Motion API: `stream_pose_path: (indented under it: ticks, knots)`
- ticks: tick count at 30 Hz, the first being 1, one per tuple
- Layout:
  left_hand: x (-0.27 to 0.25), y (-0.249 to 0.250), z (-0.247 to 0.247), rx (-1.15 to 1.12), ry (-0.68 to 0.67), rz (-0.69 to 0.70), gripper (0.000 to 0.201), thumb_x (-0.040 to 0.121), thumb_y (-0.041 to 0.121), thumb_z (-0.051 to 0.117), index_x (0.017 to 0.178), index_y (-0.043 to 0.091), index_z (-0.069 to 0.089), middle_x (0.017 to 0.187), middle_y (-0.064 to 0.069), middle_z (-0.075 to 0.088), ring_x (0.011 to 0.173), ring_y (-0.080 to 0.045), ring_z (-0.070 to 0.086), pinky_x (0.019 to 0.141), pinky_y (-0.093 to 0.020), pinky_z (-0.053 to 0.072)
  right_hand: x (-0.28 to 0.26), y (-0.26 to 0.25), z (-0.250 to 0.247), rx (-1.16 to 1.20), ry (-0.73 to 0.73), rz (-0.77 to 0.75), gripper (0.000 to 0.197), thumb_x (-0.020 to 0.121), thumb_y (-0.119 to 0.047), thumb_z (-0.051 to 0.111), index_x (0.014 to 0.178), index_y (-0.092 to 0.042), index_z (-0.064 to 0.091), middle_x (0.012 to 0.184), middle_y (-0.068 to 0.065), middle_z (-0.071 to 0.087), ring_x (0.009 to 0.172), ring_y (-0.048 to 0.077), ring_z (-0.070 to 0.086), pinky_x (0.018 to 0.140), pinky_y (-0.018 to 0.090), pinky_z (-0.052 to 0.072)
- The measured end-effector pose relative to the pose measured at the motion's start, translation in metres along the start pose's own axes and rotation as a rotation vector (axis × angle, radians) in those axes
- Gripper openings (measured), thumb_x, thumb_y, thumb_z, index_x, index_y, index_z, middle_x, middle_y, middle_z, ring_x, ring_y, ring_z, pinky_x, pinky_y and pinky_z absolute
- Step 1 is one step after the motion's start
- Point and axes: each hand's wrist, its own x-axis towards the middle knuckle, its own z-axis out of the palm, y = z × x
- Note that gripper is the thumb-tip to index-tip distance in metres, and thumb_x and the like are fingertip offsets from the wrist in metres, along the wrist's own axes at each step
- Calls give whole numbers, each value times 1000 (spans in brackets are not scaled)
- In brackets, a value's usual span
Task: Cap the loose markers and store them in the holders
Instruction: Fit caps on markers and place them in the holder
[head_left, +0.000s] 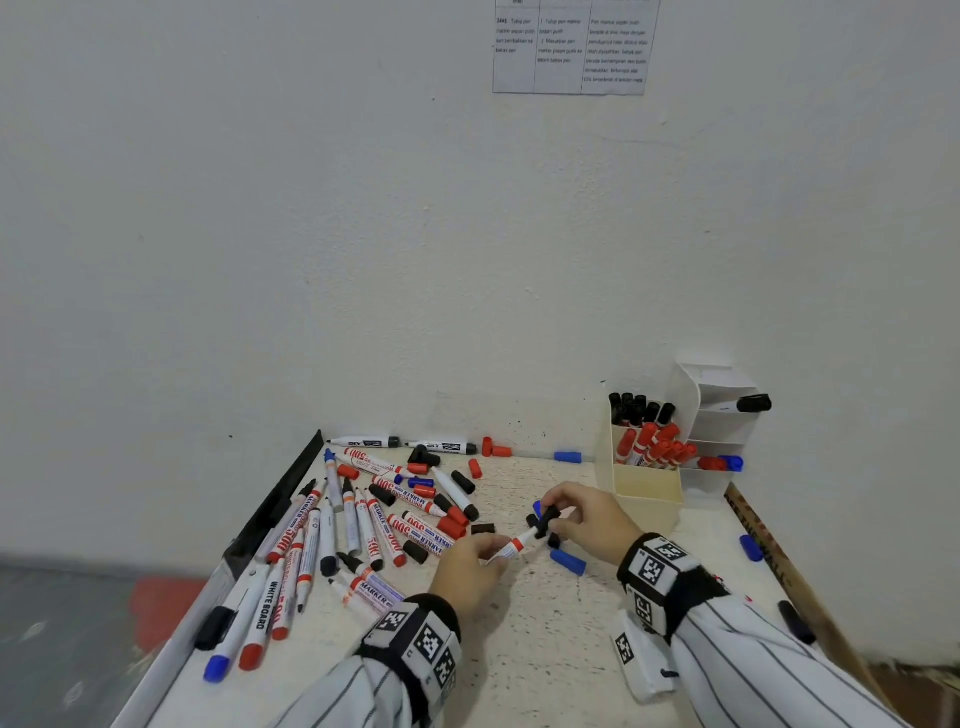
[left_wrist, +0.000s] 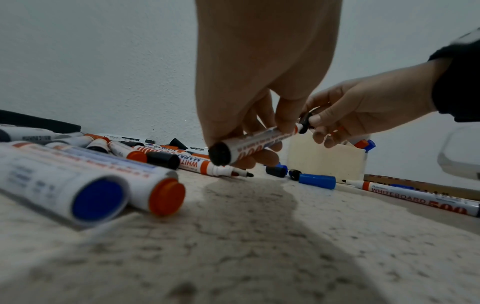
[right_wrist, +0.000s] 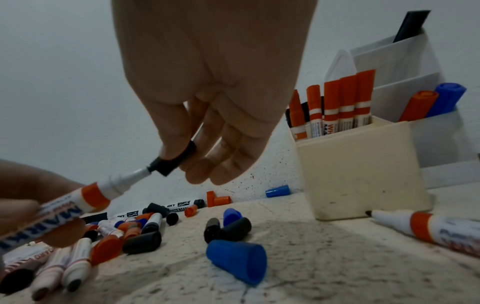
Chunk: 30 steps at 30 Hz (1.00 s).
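Note:
My left hand (head_left: 485, 548) grips a white whiteboard marker (head_left: 511, 548) with a red band, tip pointing up to the right. The right hand (head_left: 560, 513) pinches a black cap (head_left: 545, 521) whose mouth sits over the nib (right_wrist: 145, 171); the white neck below it shows. The wrist views show the same marker (left_wrist: 259, 142) and cap (right_wrist: 171, 162). Several uncapped markers (head_left: 363, 525) and loose caps lie to the left. A cream holder (head_left: 647, 491) and a white tiered holder (head_left: 719, 415) at the back right hold capped markers.
Blue caps (head_left: 568, 562) and black caps lie just under the hands. A wooden ruler (head_left: 789, 561), a blue cap (head_left: 751, 548) and a black marker (head_left: 796, 622) lie along the right edge. A black strip (head_left: 275, 509) runs down the table's left edge. The wall stands close behind.

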Motion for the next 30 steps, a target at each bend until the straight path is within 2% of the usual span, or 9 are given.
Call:
stream_pose_path:
  ticks: [4,8,10,12,15,18,22,26,30]
  knots:
    - [-7,3,2,25,-24,26,29,93,12,52,120,17,61,104,6,60,87,-11,54,92,-33,47,-8,3,0,6,-48,-22,24,83,-2,62,89,-24,57,97,-1,61,61,-13,55,61,5,42]
    - [-15,7,6,59,-62,58,28,94,18,51,119,17,62,99,4,60,88,-9,54,83,-22,45,-18,3,5,-23,-120,36,6,90,-20,58,94,-17,61,76,-8,59,57,-3,50,59,8,38]
    - [-19,9,8,121,-53,111,29,88,24,61,116,20,62,101,6,57,91,-8,52,73,-12,40,-22,3,8,-49,-110,97,32,95,-36,46,81,-12,61,62,-7,55,53,2,47,58,14,35]
    - [-23,12,10,183,12,162,28,82,23,69,109,23,60,94,10,51,84,-2,49,64,-8,34,-25,2,9,-85,-50,135,46,97,-43,36,63,-15,49,57,-4,45,52,8,41,56,22,31]
    - [-26,19,14,147,76,187,15,84,20,66,98,23,64,85,12,55,74,1,48,61,-7,35,-29,-1,10,-29,37,166,49,98,-42,34,56,-17,34,55,-1,33,51,13,32,55,27,26]
    - [-29,25,17,155,56,193,18,90,24,58,105,20,68,83,7,62,69,-2,50,63,-13,37,-34,-8,10,24,116,176,48,99,-36,34,55,-17,32,55,-1,30,52,12,29,52,26,24]
    - [-33,32,17,113,-57,203,29,95,22,49,68,22,58,59,6,47,50,-5,38,54,-18,34,-40,-13,9,49,162,126,47,100,-30,33,55,-16,31,54,-2,29,52,11,28,50,24,24]
    - [-38,39,14,-211,-221,0,23,97,25,46,88,13,64,63,3,52,39,-6,35,39,-18,30,-46,-11,9,153,142,70,43,100,-28,32,60,-16,35,54,-1,32,52,12,31,53,23,28]
    - [-37,40,15,-279,-246,-7,20,97,26,47,95,16,63,70,4,55,44,-7,42,43,-19,36,-43,-14,0,154,106,1,38,99,-29,35,65,-15,38,56,-1,35,52,11,32,55,24,30]
